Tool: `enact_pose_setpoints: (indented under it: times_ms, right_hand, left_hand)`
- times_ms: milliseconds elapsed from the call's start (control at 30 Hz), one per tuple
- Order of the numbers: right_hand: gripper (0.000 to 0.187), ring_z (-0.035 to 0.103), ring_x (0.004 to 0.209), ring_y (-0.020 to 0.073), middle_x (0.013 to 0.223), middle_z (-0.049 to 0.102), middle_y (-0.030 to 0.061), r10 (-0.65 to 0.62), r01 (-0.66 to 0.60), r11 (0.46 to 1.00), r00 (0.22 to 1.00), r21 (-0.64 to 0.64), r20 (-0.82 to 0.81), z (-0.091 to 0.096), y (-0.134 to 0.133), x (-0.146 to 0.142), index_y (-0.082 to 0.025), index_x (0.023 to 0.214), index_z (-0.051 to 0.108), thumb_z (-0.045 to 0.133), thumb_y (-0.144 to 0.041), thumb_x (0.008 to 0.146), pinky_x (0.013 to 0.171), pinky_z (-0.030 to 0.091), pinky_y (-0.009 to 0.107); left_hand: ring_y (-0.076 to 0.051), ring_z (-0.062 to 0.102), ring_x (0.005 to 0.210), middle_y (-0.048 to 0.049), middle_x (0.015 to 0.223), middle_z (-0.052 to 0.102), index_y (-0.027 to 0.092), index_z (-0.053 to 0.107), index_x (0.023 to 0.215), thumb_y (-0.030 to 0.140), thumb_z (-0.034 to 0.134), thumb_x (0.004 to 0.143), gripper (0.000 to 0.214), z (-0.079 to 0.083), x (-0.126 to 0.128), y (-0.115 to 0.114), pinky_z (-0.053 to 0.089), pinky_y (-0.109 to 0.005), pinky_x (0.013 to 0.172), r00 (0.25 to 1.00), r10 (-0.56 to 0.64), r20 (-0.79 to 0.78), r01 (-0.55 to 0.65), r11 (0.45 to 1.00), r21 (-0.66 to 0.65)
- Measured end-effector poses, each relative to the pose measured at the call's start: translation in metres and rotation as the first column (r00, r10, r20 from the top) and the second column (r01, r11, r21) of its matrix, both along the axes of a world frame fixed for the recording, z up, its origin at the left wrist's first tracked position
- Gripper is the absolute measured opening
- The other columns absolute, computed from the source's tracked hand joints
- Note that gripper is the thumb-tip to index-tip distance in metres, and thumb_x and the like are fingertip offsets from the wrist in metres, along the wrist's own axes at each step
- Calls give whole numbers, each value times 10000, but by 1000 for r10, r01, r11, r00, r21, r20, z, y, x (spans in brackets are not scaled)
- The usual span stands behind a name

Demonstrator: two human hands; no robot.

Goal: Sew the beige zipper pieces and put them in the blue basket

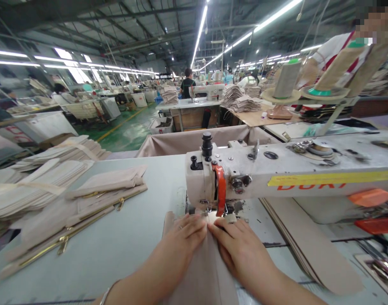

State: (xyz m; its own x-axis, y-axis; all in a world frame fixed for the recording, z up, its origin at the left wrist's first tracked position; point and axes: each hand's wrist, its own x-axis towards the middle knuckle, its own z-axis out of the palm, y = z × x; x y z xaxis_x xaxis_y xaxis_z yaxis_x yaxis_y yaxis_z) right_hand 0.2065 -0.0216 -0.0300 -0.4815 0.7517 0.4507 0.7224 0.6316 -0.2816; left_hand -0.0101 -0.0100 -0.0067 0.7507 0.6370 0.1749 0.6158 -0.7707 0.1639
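A strip of beige-pink fabric (pixel 209 271) runs up under the needle area of a white sewing machine (pixel 200 178). Flat on the cloth's left part lies my left hand (pixel 184 237), fingers stretched toward the presser foot. My right hand (pixel 238 241) rests on the right side of the same cloth, its fingers extended and slightly bent, pressing down close to the seam. Both sets of fingertips are just in front of the needle, below an orange guard (pixel 220 190). The presser foot is partly hidden behind the fingers.
Fabric pieces with brass zippers (pixel 111 186) lie left, beside tied stacks of pale cut panels (pixel 25 186). Right of the needle, long rounded panels (pixel 321 245) extend under the machine arm. Thread cones (pixel 286 80) stand behind. A co-worker (pixel 333 55) is at the upper right.
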Motion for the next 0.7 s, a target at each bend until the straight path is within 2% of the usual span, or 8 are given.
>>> enact_pose_setpoints:
  times_ms: [100, 133, 233, 300, 367, 433, 567, 700]
  right_hand:
    - [382, 521, 1047, 264, 1172, 607, 87, -16, 15, 1000, 1000, 9, 16, -1, 0, 0, -187, 1285, 564, 460, -98, 928, 908, 406, 433]
    - [382, 521, 1050, 267, 1168, 608, 90, -19, 19, 1000, 1000, 19, 24, -2, 1, 0, -180, 1287, 564, 456, -98, 930, 909, 405, 437]
    - [410, 520, 1062, 277, 1165, 609, 104, -33, 31, 999, 998, 40, 55, -3, 1, -1, -164, 1317, 548, 451, -91, 925, 917, 399, 451]
    - [425, 519, 1072, 278, 1172, 607, 108, -42, 39, 998, 997, 44, 69, -3, 1, -1, -163, 1327, 541, 449, -83, 920, 928, 392, 456]
    - [431, 518, 1078, 276, 1185, 603, 108, -46, 43, 998, 996, 45, 74, -3, 1, -1, -166, 1328, 540, 447, -78, 916, 934, 387, 456]
    - [432, 515, 1085, 274, 1196, 599, 105, -44, 41, 998, 996, 40, 73, -2, 1, -1, -168, 1331, 535, 448, -79, 917, 933, 387, 448]
    - [423, 518, 1072, 264, 1197, 597, 91, -43, 42, 999, 997, 24, 64, -2, 1, -1, -174, 1325, 535, 447, -79, 923, 928, 383, 438]
    - [418, 519, 1080, 264, 1206, 599, 89, -44, 42, 998, 997, 41, 57, -3, 1, -1, -173, 1323, 534, 435, -77, 928, 932, 373, 439]
  left_hand:
    - [-185, 557, 1242, -55, 1181, 687, 203, 639, 1142, 267, 560, 949, 219, -36, -11, -28, 302, -365, 1188, 964, -215, 159, 192, 970, 149]
    - [-157, 599, 1187, -34, 1108, 713, 209, 641, 1130, 274, 542, 969, 200, -48, -14, -37, 298, -336, 1186, 948, -240, 209, 205, 963, 176]
    - [-113, 666, 1066, -9, 1015, 738, 205, 620, 1182, 280, 439, 1021, 253, -74, -20, -56, 348, -278, 1148, 952, -221, 211, 195, 971, 137]
    - [-103, 687, 1008, -2, 972, 748, 208, 626, 1161, 289, 417, 1030, 260, -79, -19, -60, 374, -262, 1128, 951, -209, 230, 180, 973, 144]
    - [-87, 699, 952, 0, 900, 753, 193, 641, 1086, 310, 429, 1028, 249, -75, -14, -57, 362, -234, 1127, 919, -190, 345, 128, 973, 194]
    - [-73, 699, 936, 3, 872, 751, 189, 650, 1025, 317, 439, 1026, 246, -63, -8, -52, 342, -210, 1132, 878, -184, 443, 87, 969, 231]
    - [-86, 675, 1011, 30, 941, 750, 212, 668, 989, 264, 472, 1017, 205, -29, -3, -43, 350, -240, 1141, 895, -251, 370, 174, 958, 229]
    - [-104, 666, 1036, 18, 959, 748, 187, 672, 976, 211, 484, 1006, 192, -7, -4, -38, 378, -252, 1132, 915, -227, 332, 169, 966, 194]
